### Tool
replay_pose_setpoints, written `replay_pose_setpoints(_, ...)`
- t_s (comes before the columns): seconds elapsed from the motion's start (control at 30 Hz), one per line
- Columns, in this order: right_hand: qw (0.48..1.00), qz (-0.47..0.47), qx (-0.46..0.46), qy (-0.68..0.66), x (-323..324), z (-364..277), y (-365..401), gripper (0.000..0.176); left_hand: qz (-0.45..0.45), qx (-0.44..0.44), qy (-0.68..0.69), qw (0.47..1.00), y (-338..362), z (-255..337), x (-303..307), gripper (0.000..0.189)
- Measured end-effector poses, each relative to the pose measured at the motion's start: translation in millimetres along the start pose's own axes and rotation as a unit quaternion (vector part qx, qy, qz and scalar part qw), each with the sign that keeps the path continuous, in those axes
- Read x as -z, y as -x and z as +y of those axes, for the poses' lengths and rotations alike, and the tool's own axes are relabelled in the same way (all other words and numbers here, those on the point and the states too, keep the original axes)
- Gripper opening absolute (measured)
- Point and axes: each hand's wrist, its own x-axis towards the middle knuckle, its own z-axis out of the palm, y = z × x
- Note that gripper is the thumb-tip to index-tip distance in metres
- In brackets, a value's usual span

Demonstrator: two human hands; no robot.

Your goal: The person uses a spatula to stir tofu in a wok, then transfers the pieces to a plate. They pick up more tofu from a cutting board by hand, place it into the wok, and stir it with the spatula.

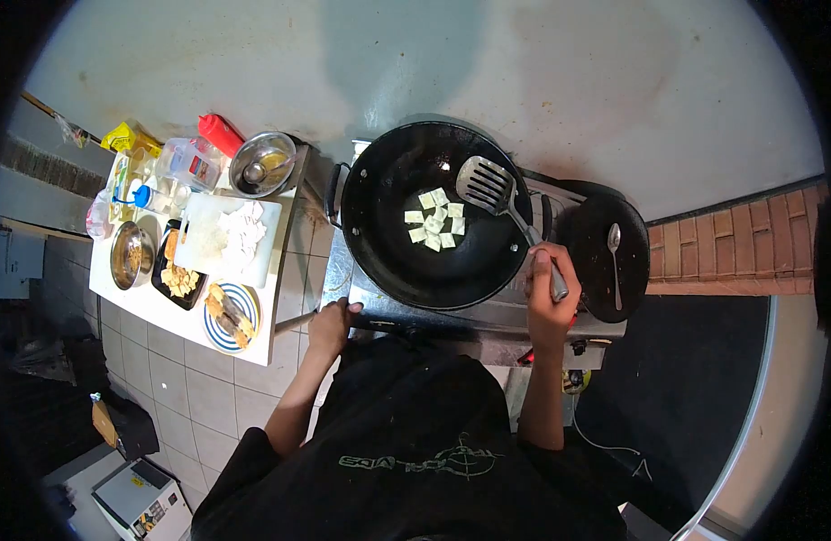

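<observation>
My right hand point(552, 287) is closed around the grey handle of a slotted turner point(488, 185). The turner's metal blade lies over the right side of a large black wok point(379, 243). Several pale green-white cubes point(435, 220) sit loosely grouped in the middle of the wok. The wok stands on a steel gas stove point(406, 316). At the stove's front left corner, my left hand point(331, 326) is closed with its thumb pointing right. A thin stick-like bar point(295, 323) reaches the left hand from the left; I cannot tell whether the hand grips it or the stove edge.
On the right burner rests a black pan point(589, 239) with a spoon point(614, 261). A white table point(264, 311) at the left carries a cutting board point(208, 230), steel bowls point(263, 164), a striped plate point(231, 317), a black tray point(178, 270) and a red bottle point(220, 133). A wall point(596, 81) stands behind.
</observation>
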Motion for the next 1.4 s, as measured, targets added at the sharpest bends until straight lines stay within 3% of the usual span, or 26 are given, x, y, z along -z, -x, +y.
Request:
replay_pose_setpoints(0.3,0.998,-0.012,-0.042,-0.051,-3.7,2.5,-1.0,0.014,0.005,0.003,0.011,1.000,2.3,4.9,4.6,0.050)
replay_pose_setpoints(0.37,0.990,-0.019,-0.077,-0.117,-5.3,1.6,-0.8,0.013,0.005,0.003,0.011,1.000,2.7,5.0,4.8,0.049)
replay_pose_setpoints(0.5,0.990,-0.030,-0.040,-0.129,-9.3,0.7,-6.6,0.012,0.008,0.000,0.013,1.000,1.4,2.6,1.6,0.049)
replay_pose_setpoints(0.6,0.989,-0.085,-0.067,-0.103,-11.8,-2.3,-15.4,0.010,0.009,0.004,0.010,1.000,0.8,3.5,2.4,0.049)
replay_pose_setpoints(0.67,0.990,-0.117,0.041,0.067,-15.8,2.7,-22.1,0.008,0.012,-0.007,0.012,1.000,0.0,-0.6,-0.8,0.049)
replay_pose_setpoints(0.8,0.977,-0.127,0.075,0.151,-36.5,-9.8,-30.1,0.009,0.005,0.004,0.007,1.000,0.0,2.0,0.5,0.049)
replay_pose_setpoints(1.07,0.972,-0.137,0.133,0.141,-52.5,-6.0,-33.3,0.012,0.014,0.006,0.029,0.999,1.5,1.5,-1.4,0.050)
replay_pose_setpoints(1.4,0.970,-0.134,0.141,0.147,-55.2,0.1,-31.6,0.010,0.012,0.000,0.014,1.000,0.5,-2.2,-4.0,0.051)
